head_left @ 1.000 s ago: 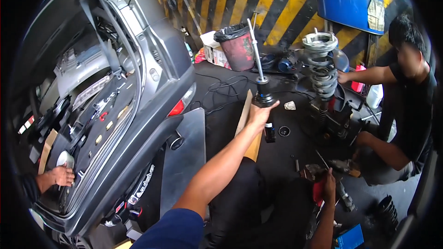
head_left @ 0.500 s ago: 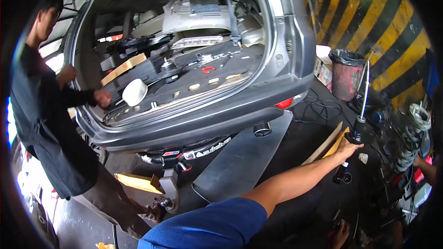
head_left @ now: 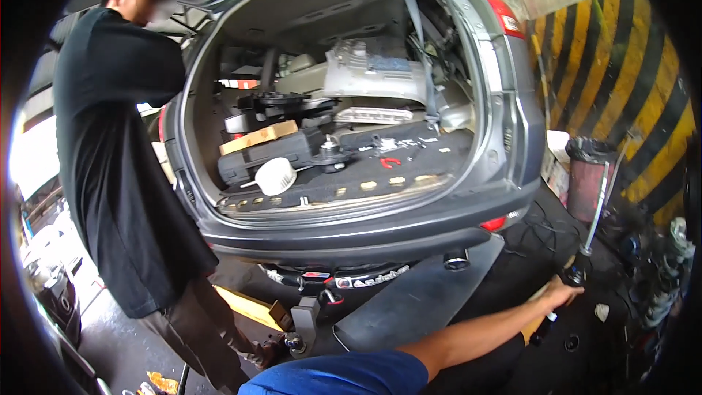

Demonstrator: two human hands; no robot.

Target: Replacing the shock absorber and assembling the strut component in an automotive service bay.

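My left arm stretches toward the right, its blue sleeve rising from the lower edge. My left hand [head_left: 561,294] is closed round a black shock absorber [head_left: 576,272], whose long silver rod [head_left: 598,208] points up and slightly to the right. Part of its black lower body [head_left: 542,330] shows below my fingers, close to the dark floor; my grip hides the middle. A small pale scrap [head_left: 601,312] lies right of the hand. My right hand is out of view.
A grey car [head_left: 380,230] stands with its rear open, loose parts and a white blower wheel [head_left: 276,177] inside. A person in black [head_left: 121,168] stands at left. A dark panel [head_left: 417,296] lies beneath the bumper. Coil springs [head_left: 669,278] and a bin [head_left: 589,183] are at right.
The view has swung left, so the car and my arm sit further right and lower. The person's arm at left has risen. My left hand keeps its grip; other hands at right are lost from view.
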